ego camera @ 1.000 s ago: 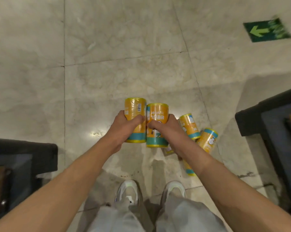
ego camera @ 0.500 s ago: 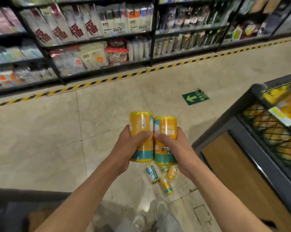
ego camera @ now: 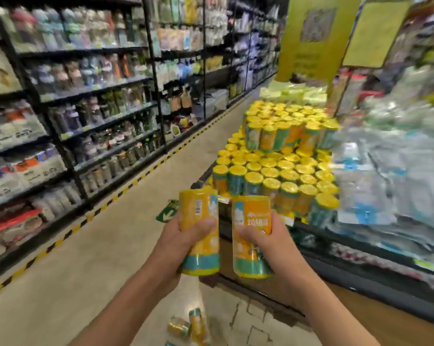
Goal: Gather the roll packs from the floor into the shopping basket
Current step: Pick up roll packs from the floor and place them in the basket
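We've got our left hand w/ its grip wrapped round one upright roll pack, our right hand holding another roll pack just beside it. More packs lie on the floor below. Basket not visible.

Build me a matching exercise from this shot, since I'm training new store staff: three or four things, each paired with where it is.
Things:
1. roll pack with barcode
2. roll pack with white label patch
3. loose roll packs
4. stacked roll packs

Places:
A. lying on the floor
B. on the display at right
C. gripped by the left hand
D. gripped by the right hand

Pairs: 1-C, 2-D, 3-A, 4-B
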### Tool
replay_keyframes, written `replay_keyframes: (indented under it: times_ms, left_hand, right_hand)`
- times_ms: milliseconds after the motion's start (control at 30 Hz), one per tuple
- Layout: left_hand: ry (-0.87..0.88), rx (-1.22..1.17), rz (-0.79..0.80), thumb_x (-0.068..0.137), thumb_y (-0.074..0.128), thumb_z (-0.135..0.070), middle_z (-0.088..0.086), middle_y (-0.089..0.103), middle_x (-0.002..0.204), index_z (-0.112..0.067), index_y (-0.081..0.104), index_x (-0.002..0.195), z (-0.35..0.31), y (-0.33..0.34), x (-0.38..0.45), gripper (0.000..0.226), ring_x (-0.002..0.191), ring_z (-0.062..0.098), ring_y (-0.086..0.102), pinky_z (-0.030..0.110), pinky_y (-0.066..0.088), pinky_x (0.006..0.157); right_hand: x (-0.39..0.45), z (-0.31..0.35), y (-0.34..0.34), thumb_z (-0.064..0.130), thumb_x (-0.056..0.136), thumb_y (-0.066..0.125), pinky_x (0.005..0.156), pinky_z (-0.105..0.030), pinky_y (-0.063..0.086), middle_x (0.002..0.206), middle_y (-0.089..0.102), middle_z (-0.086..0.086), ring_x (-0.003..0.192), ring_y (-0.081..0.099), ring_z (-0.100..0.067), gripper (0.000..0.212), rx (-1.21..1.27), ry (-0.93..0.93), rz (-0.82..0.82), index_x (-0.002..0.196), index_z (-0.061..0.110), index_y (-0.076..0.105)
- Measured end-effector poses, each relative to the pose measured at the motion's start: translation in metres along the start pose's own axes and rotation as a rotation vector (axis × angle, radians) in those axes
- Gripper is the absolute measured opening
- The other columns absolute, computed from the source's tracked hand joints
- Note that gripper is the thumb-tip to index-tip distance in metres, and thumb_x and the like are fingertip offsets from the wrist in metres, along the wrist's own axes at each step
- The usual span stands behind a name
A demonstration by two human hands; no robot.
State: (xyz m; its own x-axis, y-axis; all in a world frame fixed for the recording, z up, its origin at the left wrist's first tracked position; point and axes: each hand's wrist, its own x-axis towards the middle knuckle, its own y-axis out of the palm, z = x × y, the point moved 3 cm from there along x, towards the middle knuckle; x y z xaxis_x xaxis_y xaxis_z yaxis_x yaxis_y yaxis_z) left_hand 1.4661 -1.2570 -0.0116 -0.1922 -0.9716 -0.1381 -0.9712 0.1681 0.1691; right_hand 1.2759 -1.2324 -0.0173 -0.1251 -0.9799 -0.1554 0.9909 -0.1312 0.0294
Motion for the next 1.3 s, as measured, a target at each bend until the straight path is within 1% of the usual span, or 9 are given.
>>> replay_keyframes:
  times_ms: [167, 300, 433, 567, 700, 833, 1000, 1133, 1300]
  left_hand:
    - [-0.043, -0.008, 0.230, 0.067, 0.088, -0.028, 0.011, 0.076, 0.094, -0.019, 0.069, 0.110, 0.002, 0.131, 0.000, 0.048, 0.075, 0.023, 0.074, 0.038, 0.059, 0.057]
    - [-0.082, 0.027, 0.448, 0.054, 0.085, -0.043, 0.010, 0.076, 0.098, -0.016, 0.070, 0.114, 0.015, 0.261, -0.019, 0.068, 0.084, 0.026, 0.073, 0.044, 0.060, 0.075]
    - [-0.094, 0.120, 0.654, 0.064, 0.081, -0.042, 0.008, 0.077, 0.103, -0.021, 0.067, 0.114, 0.035, 0.390, -0.057, 0.056, 0.093, 0.027, 0.075, 0.050, 0.060, 0.085]
    - [-0.120, 0.146, 0.796, 0.067, 0.089, -0.039, 0.007, 0.077, 0.097, -0.018, 0.064, 0.117, 0.054, 0.493, -0.095, 0.060, 0.090, 0.028, 0.075, 0.047, 0.061, 0.079]
    - [-0.155, 0.181, 0.905, 0.080, 0.077, -0.030, 0.005, 0.078, 0.096, -0.018, 0.065, 0.114, 0.070, 0.568, -0.128, 0.039, 0.087, 0.026, 0.075, 0.042, 0.062, 0.074]
    - [-0.151, 0.213, 1.027, 0.062, 0.079, -0.039, 0.006, 0.078, 0.098, -0.019, 0.065, 0.114, 0.086, 0.634, -0.156, 0.057, 0.085, 0.025, 0.076, 0.040, 0.060, 0.071]
    - [-0.156, 0.249, 1.202, 0.079, 0.077, -0.028, 0.001, 0.078, 0.093, -0.021, 0.064, 0.110, 0.111, 0.711, -0.186, 0.033, 0.078, 0.018, 0.075, 0.034, 0.060, 0.065]
    - [-0.159, 0.303, 1.348, 0.065, 0.079, -0.040, 0.001, 0.078, 0.101, -0.023, 0.064, 0.115, 0.130, 0.771, -0.200, 0.056, 0.088, 0.021, 0.076, 0.040, 0.061, 0.076]
    - [-0.172, 0.303, 1.549, 0.058, 0.085, -0.042, -0.003, 0.078, 0.098, -0.025, 0.065, 0.112, 0.148, 0.848, -0.216, 0.060, 0.086, 0.016, 0.076, 0.030, 0.060, 0.067]
  right_hand:
    - [-0.060, 0.018, -0.140, 0.021, 0.083, 0.083, 0.067, -0.025, 0.058, 0.098, 0.076, 0.003, 0.085, 0.075, -0.010, 0.044, 0.037, -0.069, -0.301, 0.120, 0.024, 0.059]
    - [-0.125, 0.019, -0.241, 0.024, 0.068, 0.086, 0.056, -0.019, 0.055, 0.090, 0.075, 0.000, 0.071, 0.074, -0.005, 0.054, 0.137, -0.106, -0.537, 0.115, 0.018, 0.060]
    - [-0.201, 0.011, -0.338, 0.024, 0.077, 0.089, 0.071, -0.034, 0.060, 0.102, 0.077, -0.003, 0.086, 0.076, -0.016, 0.050, 0.152, -0.098, -0.716, 0.118, 0.023, 0.060]
    - [-0.272, 0.007, -0.424, 0.023, 0.083, 0.081, 0.078, -0.047, 0.063, 0.103, 0.075, -0.005, 0.088, 0.076, -0.023, 0.038, 0.150, -0.102, -0.925, 0.114, 0.025, 0.059]
    - [-0.332, -0.004, -0.479, 0.020, 0.085, 0.079, 0.084, -0.055, 0.061, 0.106, 0.075, -0.008, 0.093, 0.075, -0.030, 0.036, 0.186, -0.110, -1.065, 0.115, 0.022, 0.059]
    - [-0.382, -0.018, -0.517, 0.021, 0.083, 0.082, 0.081, -0.051, 0.063, 0.105, 0.074, -0.009, 0.091, 0.075, -0.028, 0.039, 0.194, -0.100, -1.228, 0.115, 0.021, 0.060]
    - [-0.433, -0.029, -0.565, 0.022, 0.081, 0.084, 0.078, -0.046, 0.063, 0.105, 0.075, -0.008, 0.091, 0.075, -0.027, 0.040, 0.240, -0.103, -1.396, 0.114, 0.021, 0.060]
    - [-0.460, -0.037, -0.602, 0.022, 0.084, 0.080, 0.073, -0.038, 0.061, 0.102, 0.077, -0.001, 0.089, 0.076, -0.021, 0.036, 0.273, -0.130, -1.525, 0.114, 0.025, 0.061]
    - [-0.483, -0.043, -0.650, 0.024, 0.082, 0.081, 0.083, -0.046, 0.062, 0.106, 0.077, -0.001, 0.094, 0.076, -0.023, 0.039, 0.283, -0.105, -1.701, 0.115, 0.027, 0.060]
